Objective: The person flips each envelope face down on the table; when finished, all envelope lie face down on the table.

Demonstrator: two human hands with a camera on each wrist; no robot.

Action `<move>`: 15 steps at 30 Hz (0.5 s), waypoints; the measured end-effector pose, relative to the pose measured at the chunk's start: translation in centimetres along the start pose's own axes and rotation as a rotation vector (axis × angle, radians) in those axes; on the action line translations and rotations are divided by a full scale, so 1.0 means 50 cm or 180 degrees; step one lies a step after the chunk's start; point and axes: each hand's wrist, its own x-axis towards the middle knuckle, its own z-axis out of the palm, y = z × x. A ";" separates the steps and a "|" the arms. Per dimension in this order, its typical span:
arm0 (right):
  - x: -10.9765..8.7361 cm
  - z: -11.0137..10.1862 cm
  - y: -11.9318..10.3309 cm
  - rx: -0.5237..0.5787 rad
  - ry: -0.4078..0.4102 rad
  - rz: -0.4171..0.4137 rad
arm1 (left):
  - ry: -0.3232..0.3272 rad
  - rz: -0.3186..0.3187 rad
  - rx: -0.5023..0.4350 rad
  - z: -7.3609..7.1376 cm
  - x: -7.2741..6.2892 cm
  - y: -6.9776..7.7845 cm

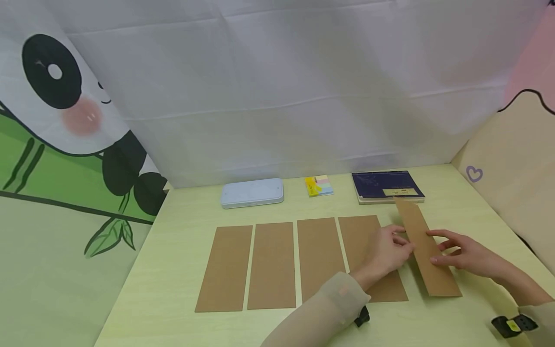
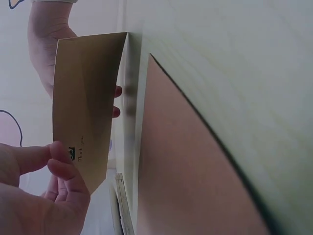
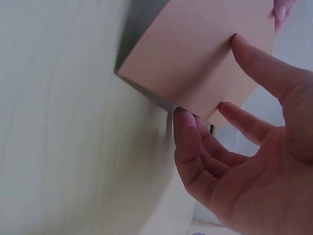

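Observation:
A brown thank-you card [image 1: 422, 246] is held up on its edge, tilted, at the right of the table. My left hand [image 1: 388, 248] pinches its left edge. On the opposite side, my right hand [image 1: 466, 253] grips the other edge, with thumb and finger on the plain face and more fingers behind in the right wrist view. Small print reading "Thank you" [image 2: 80, 149] and a dark mark show on the face toward the left wrist camera. Several similar brown cards [image 1: 272, 265] lie flat in a row to the left; my left hand and forearm partly cover the rightmost ones.
Along the back of the pale table [image 1: 160, 289] lie a light-blue flat case [image 1: 252, 193], a small pad of coloured sticky notes [image 1: 319, 186] and a dark-blue book [image 1: 386, 184]. A white cloth [image 1: 282, 96] hangs behind, with printed panels at both sides.

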 end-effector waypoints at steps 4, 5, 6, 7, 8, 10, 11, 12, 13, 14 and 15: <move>0.001 0.003 0.004 -0.0167 0.0095 -0.0015 | 0.0130 0.0044 0.0303 0.002 0.001 -0.006; 0.001 0.005 0.005 -0.0224 0.0136 -0.0020 | 0.0154 0.0061 0.0365 0.002 0.001 -0.008; 0.001 0.007 0.005 -0.0279 0.0168 -0.0052 | 0.0181 0.0072 0.0411 0.002 0.001 -0.010; 0.001 0.008 0.006 -0.0334 0.0193 -0.0069 | 0.0199 0.0065 0.0463 0.003 0.002 -0.011; 0.000 0.009 0.007 -0.0390 0.0215 -0.0076 | 0.0220 0.0081 0.0524 0.004 0.002 -0.012; -0.002 0.012 0.006 -0.0471 0.0247 -0.0043 | 0.0236 0.0064 0.0680 0.006 0.003 -0.013; -0.003 0.013 0.006 -0.0508 0.0252 -0.0039 | 0.0221 0.0044 0.0771 0.006 0.002 -0.013; -0.004 0.013 0.005 -0.0547 0.0243 -0.0044 | 0.0196 0.0008 0.0852 0.007 0.002 -0.013; -0.004 0.013 0.004 -0.0593 0.0247 -0.0032 | 0.0158 -0.0048 0.0918 0.008 0.001 -0.013; -0.005 0.014 0.003 -0.0635 0.0261 -0.0021 | 0.0124 -0.0090 0.0952 0.009 0.000 -0.013; -0.004 0.014 0.002 -0.0687 0.0280 -0.0015 | 0.0081 -0.0161 0.0973 0.010 -0.002 -0.012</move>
